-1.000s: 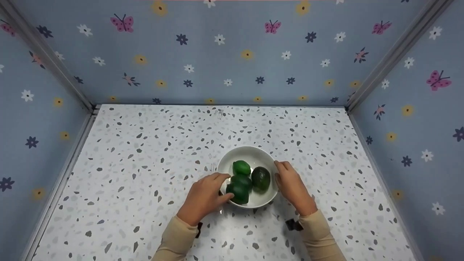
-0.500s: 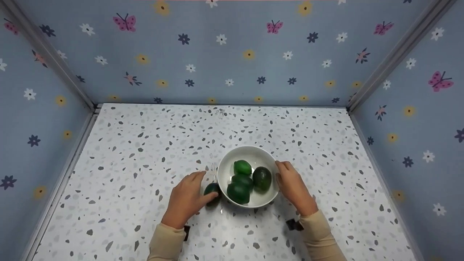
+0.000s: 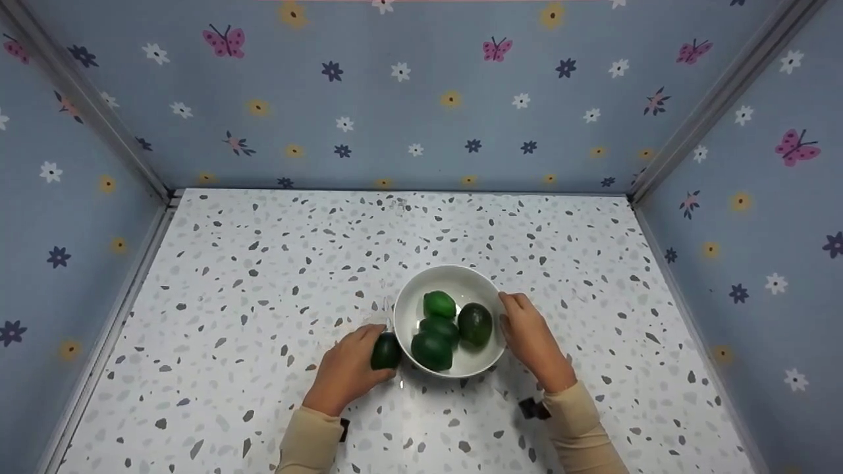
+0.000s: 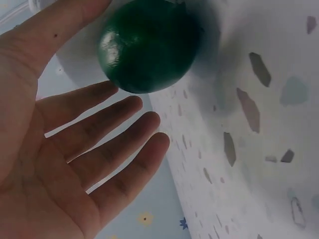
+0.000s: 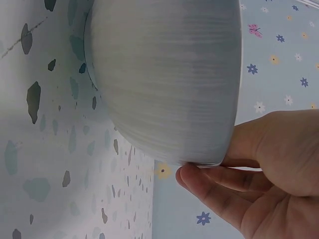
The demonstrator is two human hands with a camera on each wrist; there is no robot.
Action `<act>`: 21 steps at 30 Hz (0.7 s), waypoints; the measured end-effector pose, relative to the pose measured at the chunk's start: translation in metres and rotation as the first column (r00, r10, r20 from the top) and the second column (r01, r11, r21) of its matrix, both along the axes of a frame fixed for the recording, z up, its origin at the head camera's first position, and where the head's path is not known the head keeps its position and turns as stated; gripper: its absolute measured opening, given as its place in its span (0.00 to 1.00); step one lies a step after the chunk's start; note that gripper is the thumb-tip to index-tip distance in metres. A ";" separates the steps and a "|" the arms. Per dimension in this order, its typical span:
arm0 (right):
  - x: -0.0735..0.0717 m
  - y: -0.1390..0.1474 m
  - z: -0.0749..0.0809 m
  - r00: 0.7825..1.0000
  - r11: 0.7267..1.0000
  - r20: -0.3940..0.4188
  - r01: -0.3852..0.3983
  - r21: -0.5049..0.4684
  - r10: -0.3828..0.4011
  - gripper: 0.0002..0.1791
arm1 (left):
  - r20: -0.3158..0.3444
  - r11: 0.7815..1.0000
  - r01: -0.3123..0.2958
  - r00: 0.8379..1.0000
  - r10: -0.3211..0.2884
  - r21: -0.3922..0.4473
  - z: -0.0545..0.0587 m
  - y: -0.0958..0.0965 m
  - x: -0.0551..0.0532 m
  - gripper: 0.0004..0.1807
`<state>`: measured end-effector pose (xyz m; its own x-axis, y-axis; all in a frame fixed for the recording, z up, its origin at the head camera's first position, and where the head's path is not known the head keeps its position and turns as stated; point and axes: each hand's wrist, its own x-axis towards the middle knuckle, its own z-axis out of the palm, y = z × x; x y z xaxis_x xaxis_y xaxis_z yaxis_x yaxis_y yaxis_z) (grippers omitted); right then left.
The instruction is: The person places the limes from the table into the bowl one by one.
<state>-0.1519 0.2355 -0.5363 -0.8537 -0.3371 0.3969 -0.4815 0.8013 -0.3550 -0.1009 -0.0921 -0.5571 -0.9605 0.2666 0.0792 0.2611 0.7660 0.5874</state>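
My left hand [image 3: 350, 368] is around a smooth, dark green, rounded fruit [image 3: 386, 351] on the table, just left of a white bowl [image 3: 454, 275]. In the left wrist view the fingers are spread and nearly straight, with the index fingertip right at the edge of the fruit [image 4: 149, 47]. The thumb tip is out of that view. My right hand [image 3: 532, 337] pinches the bowl's right rim, fingertips showing against the outer wall [image 5: 169, 84] in the right wrist view. Inside the bowl lie a small bright green lime [image 3: 439, 304], a dark avocado [image 3: 475, 325] and two dark green fruits [image 3: 433, 349].
The white speckled table [image 3: 263, 316] is bounded by blue flowered panels [image 3: 395, 99] at the back and both sides. A dark object [image 3: 533, 408] shows by the right cuff.
My left hand has drawn back leftward from the bowl's left rim, uncovering the dark green fruit beside it, then closed in around that fruit. The right hand and bowl have stayed in place.
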 end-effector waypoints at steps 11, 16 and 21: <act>0.000 -0.001 0.003 1.000 1.000 0.028 0.007 -0.015 -0.007 0.23 | 0.062 0.999 0.045 0.997 -0.044 -0.016 -0.007 -0.002 -0.004 0.41; 0.001 -0.001 0.002 1.000 1.000 0.005 0.005 -0.017 -0.005 0.22 | 0.067 0.999 0.045 0.997 -0.043 -0.024 -0.006 -0.004 -0.005 0.41; 0.000 0.000 0.000 1.000 1.000 -0.021 -0.007 -0.011 0.007 0.22 | 0.093 1.000 0.009 0.996 -0.007 -0.024 -0.001 -0.007 -0.006 0.39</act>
